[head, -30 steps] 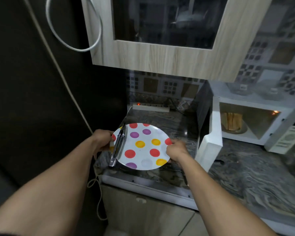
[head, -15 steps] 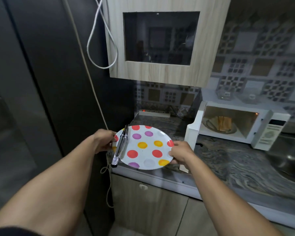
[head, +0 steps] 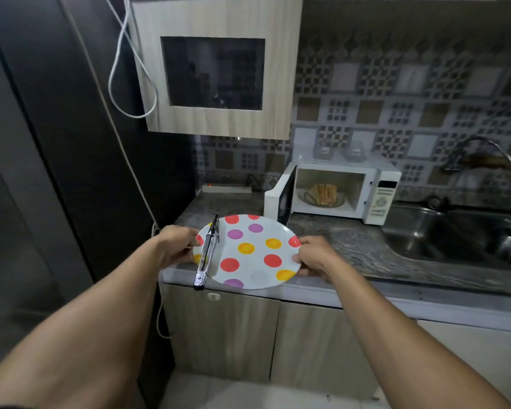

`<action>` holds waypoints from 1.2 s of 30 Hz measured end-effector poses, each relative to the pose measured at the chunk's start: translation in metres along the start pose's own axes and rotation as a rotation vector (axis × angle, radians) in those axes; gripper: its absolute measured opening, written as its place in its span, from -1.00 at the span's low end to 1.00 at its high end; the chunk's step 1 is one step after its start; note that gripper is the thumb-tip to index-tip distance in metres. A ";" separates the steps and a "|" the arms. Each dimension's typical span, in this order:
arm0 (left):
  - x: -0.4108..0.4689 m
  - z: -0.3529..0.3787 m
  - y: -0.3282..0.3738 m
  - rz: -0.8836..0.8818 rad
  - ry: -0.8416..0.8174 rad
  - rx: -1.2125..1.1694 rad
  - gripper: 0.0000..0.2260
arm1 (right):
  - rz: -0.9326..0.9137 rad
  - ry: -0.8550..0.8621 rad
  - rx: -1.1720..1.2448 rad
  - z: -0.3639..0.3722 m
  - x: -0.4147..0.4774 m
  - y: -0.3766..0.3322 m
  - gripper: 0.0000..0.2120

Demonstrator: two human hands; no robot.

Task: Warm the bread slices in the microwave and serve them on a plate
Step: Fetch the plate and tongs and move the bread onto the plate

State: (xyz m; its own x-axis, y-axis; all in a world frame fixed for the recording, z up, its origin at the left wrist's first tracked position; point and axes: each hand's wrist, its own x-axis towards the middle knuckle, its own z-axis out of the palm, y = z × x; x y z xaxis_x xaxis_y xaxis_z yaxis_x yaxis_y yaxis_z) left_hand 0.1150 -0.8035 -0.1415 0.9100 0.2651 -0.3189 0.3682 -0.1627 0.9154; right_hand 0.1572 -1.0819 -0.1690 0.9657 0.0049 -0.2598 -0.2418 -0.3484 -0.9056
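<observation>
I hold a white plate (head: 252, 262) with red, yellow and purple dots over the counter's front edge. My left hand (head: 176, 245) grips its left rim and my right hand (head: 314, 256) grips its right rim. Metal tongs (head: 207, 252) lie along the plate's left side, their handle end sticking out past the near rim. Behind the plate, a white microwave (head: 375, 191) stands with its door (head: 275, 202) swung open to the left. Bread slices (head: 323, 194) sit on a dish inside it.
A grey marbled counter (head: 351, 246) runs to the right to a steel sink (head: 460, 234) with a tap. A power strip (head: 227, 188) lies at the back left. A wall cabinet (head: 219, 66) hangs above, with a white cable looped beside it. A dark tall surface fills the left.
The view has pulled back and up from the counter, so the microwave and sink now show more fully. Both hands keep their grip on the plate, which sits nearer the counter's front edge.
</observation>
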 end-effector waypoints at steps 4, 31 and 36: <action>-0.010 0.041 0.000 -0.004 -0.053 -0.027 -0.79 | 0.029 0.038 0.021 -0.049 -0.023 0.024 -0.71; 0.152 0.349 0.065 -0.049 -0.142 -0.011 -0.84 | 0.074 0.145 -0.104 -0.297 0.174 0.105 -0.60; 0.203 0.367 0.060 -0.074 -0.123 -0.014 -0.81 | 0.085 0.129 -0.123 -0.294 0.238 0.114 -0.58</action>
State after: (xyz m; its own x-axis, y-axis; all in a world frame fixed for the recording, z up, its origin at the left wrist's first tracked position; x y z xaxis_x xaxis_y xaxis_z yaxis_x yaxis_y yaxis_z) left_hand 0.3918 -1.1078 -0.2417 0.8972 0.1576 -0.4125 0.4333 -0.1334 0.8913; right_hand 0.3872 -1.3964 -0.2354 0.9483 -0.1469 -0.2814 -0.3174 -0.4545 -0.8323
